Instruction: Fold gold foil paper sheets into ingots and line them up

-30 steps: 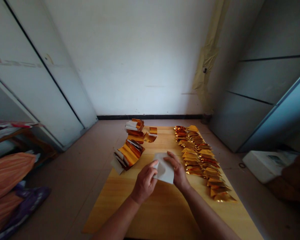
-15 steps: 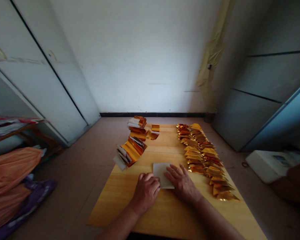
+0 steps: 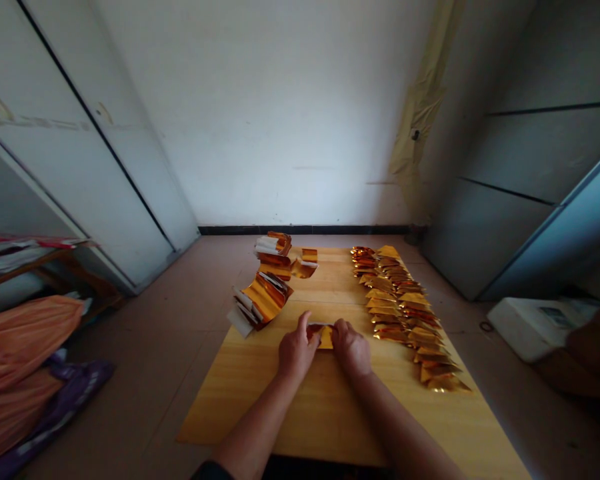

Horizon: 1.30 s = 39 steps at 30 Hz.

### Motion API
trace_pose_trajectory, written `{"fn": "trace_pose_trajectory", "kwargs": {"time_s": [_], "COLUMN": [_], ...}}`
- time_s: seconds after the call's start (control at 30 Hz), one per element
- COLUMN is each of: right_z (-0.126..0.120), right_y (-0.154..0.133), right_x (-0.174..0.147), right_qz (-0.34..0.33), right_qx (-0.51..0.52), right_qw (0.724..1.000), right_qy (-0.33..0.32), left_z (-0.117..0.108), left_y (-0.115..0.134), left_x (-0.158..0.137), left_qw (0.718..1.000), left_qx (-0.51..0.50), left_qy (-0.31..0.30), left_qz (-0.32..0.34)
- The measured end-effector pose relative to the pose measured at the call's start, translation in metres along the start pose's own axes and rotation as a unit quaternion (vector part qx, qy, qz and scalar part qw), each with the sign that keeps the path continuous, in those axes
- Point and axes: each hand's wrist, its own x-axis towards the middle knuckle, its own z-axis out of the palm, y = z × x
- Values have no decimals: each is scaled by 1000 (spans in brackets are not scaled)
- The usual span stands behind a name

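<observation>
A sheet of gold foil paper (image 3: 325, 338) is bent between my two hands just above the table, its shiny gold side facing me. My left hand (image 3: 298, 347) pinches its left edge, thumb against the gold face. At the right edge, my right hand (image 3: 351, 347) grips it with curled fingers. Unfolded gold paper sheets (image 3: 267, 298) with pale backs lie in loose curled stacks at the table's back left. Rows of folded gold paper pieces (image 3: 383, 303) run along the right side of the table.
Both hands work over a light wooden table (image 3: 240, 400). Beyond it is a white wall (image 3: 280, 120). A pale cabinet (image 3: 80, 153) stands at left, with orange cloth (image 3: 25, 340) below. To the right are a grey cabinet (image 3: 510, 160) and a white box (image 3: 523, 328) on the floor.
The sheet lay flat, pale side up, under my hands; now its gold side shows and it is bent up. Both hands have moved slightly away from me and closed on its two edges.
</observation>
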Motion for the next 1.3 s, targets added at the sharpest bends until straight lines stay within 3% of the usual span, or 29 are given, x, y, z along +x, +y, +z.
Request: {"fn": "trace_pose_trajectory", "kwargs": {"time_s": [0.23, 0.67, 0.83, 1.07, 1.3], "right_z": [7, 8, 8, 7, 6], "right_y": [-5, -9, -8, -9, -9], "right_x": [4, 13, 13, 12, 12], "right_qz": [-15, 18, 21, 26, 11], "right_qx": [-110, -119, -108, -111, -127], "right_qw": [994, 992, 993, 992, 990], "right_qy": [-20, -34, -31, -47, -54], "left_z": [5, 0, 1, 1, 6], "left_y": [-1, 9, 7, -4, -7], "left_x": [-2, -2, -1, -8, -7], "left_qw": [997, 994, 997, 997, 997], "left_qx": [-4, 105, 72, -41, -26], "left_qy": [61, -19, -16, 43, 50], "left_qz": [39, 36, 29, 46, 52]}}
